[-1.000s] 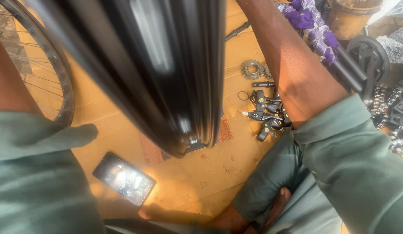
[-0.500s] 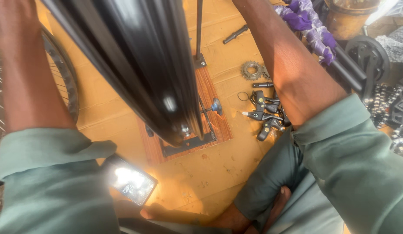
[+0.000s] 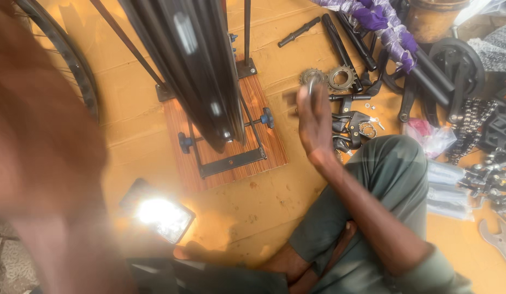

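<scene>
Since half a second ago we have drawn our right hand (image 3: 316,121) back from high on the wheel, and it now hangs blurred above the floor, fingers closed around a thin dark tool whose kind we cannot make out. Our left hand (image 3: 38,136) has swung close to the camera as a large blur at the left, and we cannot tell whether it is clenched or released. Just left of the right hand, the black wheel rim (image 3: 193,71) stands upright in a metal stand on a wooden base board (image 3: 264,147), with blue knobs on either side. Beyond the right hand's fingertips lie two toothed sprockets (image 3: 329,78), and beside them a pile of black brake levers (image 3: 354,128). A bright lamp (image 3: 161,216) glares on the yellow floor (image 3: 264,212) near our knee. Purple-wrapped tubing (image 3: 383,27) and a chain (image 3: 471,128) lie farther right, well apart from both hands.
</scene>
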Demonstrator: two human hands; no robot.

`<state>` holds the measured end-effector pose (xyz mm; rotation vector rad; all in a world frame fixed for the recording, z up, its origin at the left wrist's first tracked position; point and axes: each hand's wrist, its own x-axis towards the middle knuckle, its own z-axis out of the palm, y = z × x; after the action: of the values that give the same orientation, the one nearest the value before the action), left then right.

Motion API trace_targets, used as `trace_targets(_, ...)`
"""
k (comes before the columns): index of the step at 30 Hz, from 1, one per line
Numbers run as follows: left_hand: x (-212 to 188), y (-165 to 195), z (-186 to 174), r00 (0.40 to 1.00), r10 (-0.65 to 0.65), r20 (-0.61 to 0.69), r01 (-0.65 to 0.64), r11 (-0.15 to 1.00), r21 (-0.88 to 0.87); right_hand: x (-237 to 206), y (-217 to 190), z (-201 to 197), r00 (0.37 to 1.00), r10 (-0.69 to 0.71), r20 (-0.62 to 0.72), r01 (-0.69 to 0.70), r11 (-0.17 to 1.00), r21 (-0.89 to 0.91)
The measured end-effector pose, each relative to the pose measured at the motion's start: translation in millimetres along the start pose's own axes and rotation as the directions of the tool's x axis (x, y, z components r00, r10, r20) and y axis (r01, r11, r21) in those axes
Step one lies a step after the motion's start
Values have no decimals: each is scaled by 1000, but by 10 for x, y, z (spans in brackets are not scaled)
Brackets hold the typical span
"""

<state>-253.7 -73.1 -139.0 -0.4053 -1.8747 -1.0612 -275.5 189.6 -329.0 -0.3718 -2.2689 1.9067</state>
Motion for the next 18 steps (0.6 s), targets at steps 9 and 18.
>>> trace_targets(9,-496,318,31,936,-28,351,81,987,-138,-339,440,-207,981,17,191,-52,982,180)
trace_targets(18,-819,261,-53,931,-172,322,166,985,45,-327,567,-71,967,96,238,-126,986,113)
